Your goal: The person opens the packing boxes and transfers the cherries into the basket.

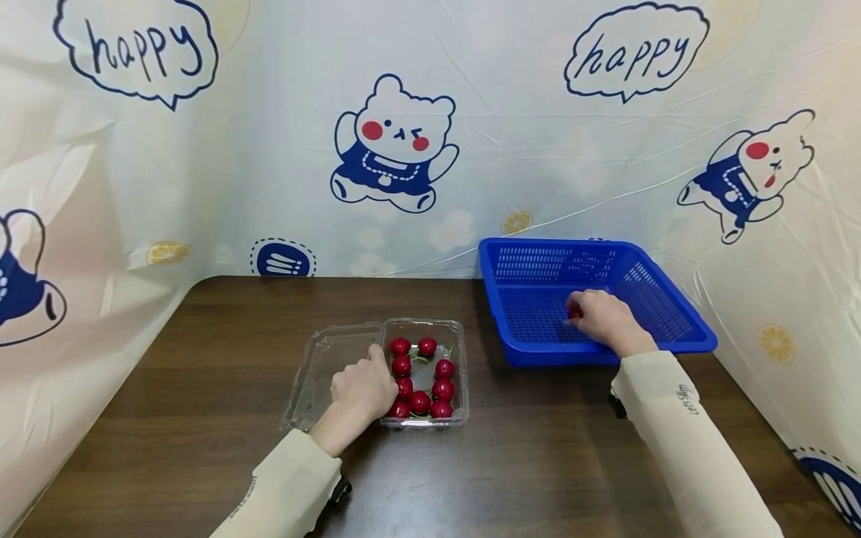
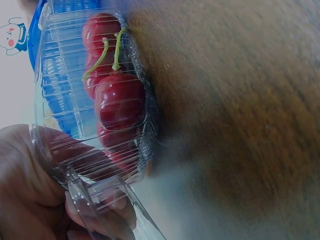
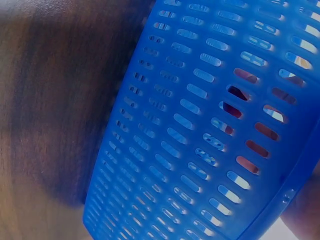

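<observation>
On the dark brown wooden table (image 1: 538, 463), in the head view, nine glossy red round cherries (image 1: 420, 403) show in the clear plastic box (image 1: 462, 347), a gap left amid them; its transparent lid (image 1: 323, 373) lies open; the right hand (image 1: 608, 317), fingers curled, pinches another cherry (image 1: 575, 311) within the blue perforated plastic basket (image 1: 558, 354); the work looks part-way along. From the left wrist, the left hand (image 2: 30, 185) grips the box's edge, digits bent round it; from the right wrist, red shows through the basket's slots, the grip itself mostly hidden.
</observation>
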`<state>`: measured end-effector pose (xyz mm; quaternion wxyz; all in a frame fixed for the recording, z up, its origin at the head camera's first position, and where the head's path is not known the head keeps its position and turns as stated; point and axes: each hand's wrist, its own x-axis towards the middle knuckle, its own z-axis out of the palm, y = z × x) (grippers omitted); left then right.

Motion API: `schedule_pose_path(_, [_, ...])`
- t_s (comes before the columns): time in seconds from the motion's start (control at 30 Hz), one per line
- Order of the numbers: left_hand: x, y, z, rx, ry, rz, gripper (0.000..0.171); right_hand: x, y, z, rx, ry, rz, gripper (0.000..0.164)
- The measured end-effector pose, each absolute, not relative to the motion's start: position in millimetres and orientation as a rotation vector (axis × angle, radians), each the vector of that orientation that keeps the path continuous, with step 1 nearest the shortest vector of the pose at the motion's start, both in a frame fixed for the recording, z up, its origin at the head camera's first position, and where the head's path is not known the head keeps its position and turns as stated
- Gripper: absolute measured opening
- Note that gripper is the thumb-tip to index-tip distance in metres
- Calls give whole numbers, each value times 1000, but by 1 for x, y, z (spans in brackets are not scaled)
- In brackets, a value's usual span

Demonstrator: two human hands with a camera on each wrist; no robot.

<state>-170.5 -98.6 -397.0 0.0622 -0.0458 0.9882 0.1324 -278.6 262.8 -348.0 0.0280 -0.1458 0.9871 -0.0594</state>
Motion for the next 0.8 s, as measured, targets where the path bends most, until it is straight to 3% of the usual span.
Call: schedule_pose_path(0.8, [-170, -99, -398, -132, 2995, 395, 26, -278, 264, -347, -434, 3071, -139, 31])
